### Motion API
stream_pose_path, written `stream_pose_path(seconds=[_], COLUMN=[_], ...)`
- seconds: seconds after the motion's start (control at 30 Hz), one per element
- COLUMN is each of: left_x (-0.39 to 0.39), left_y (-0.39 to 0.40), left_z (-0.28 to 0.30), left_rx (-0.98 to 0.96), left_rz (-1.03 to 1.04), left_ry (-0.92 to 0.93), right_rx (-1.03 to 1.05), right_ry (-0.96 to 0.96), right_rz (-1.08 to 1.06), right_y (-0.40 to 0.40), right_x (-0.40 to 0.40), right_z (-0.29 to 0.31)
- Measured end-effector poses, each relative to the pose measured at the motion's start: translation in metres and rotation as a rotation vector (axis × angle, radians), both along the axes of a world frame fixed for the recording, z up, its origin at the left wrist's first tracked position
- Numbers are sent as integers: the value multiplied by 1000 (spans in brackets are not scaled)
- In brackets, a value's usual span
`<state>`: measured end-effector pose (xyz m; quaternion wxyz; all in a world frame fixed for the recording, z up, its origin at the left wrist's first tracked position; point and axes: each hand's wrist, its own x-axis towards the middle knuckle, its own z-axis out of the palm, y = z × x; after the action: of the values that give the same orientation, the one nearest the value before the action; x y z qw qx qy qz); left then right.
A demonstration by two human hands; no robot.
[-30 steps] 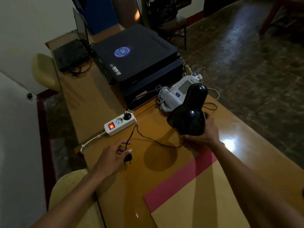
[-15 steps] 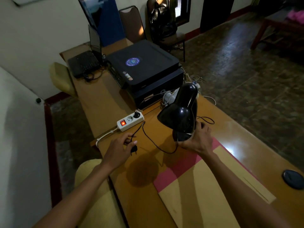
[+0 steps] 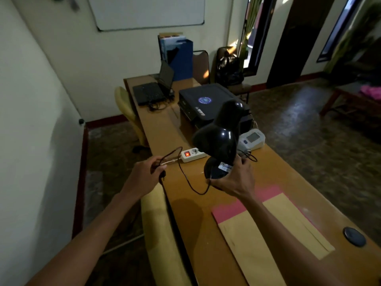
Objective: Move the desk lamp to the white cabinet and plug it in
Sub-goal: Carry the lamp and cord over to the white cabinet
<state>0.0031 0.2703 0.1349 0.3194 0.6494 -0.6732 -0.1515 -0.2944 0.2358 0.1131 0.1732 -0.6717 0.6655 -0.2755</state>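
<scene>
Your long wooden desk (image 3: pixel 268 162) runs away from you, bearing a black printer (image 3: pixel 206 100) and, farther back, an open laptop (image 3: pixel 152 89). A tan and pink envelope (image 3: pixel 257 234) lies flat on the near end. You hold the black desk lamp (image 3: pixel 220 137) lifted above the desk, your right hand (image 3: pixel 237 180) wrapped under its round base, shade tilted left. A white power strip (image 3: pixel 192 155) with a lit red switch sits behind it. Your left hand (image 3: pixel 144 176) is closed around the lamp's cord (image 3: pixel 185 178), the plug (image 3: pixel 163 174) dangling just beneath your fingers.
</scene>
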Motion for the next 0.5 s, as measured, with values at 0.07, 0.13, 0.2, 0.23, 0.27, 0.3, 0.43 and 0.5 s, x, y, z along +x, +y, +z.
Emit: stream_pose_path(seconds=[0.07,0.13,0.2,0.23,0.27,0.3,0.43,0.5], left_x=[15,30,45,53,61,69,103,119], left_y=[19,38,56,66,76,86,128,149], left_z=[9,17,24,27,28,29,32,34], left_rx=[-47,-90,-100,-100,-102,-100,-106,-122], left_rz=[11,4,-2,8,24,45,191,304], left_ry=[-24,-40,-10,12,25,30,56,61], right_rx=[-21,-48,-67,-77,-83,-84,-77,-95], right_ry=[21,43,46,40,28,17,-19,-6], right_rz=[13,25,48,60,76,96,195,264], right_y=[13,25,37,43,48,54,66,70], right_x=[23,46,69,79,89,99,141,163], right_z=[12,20,26,28,30,31,38,40])
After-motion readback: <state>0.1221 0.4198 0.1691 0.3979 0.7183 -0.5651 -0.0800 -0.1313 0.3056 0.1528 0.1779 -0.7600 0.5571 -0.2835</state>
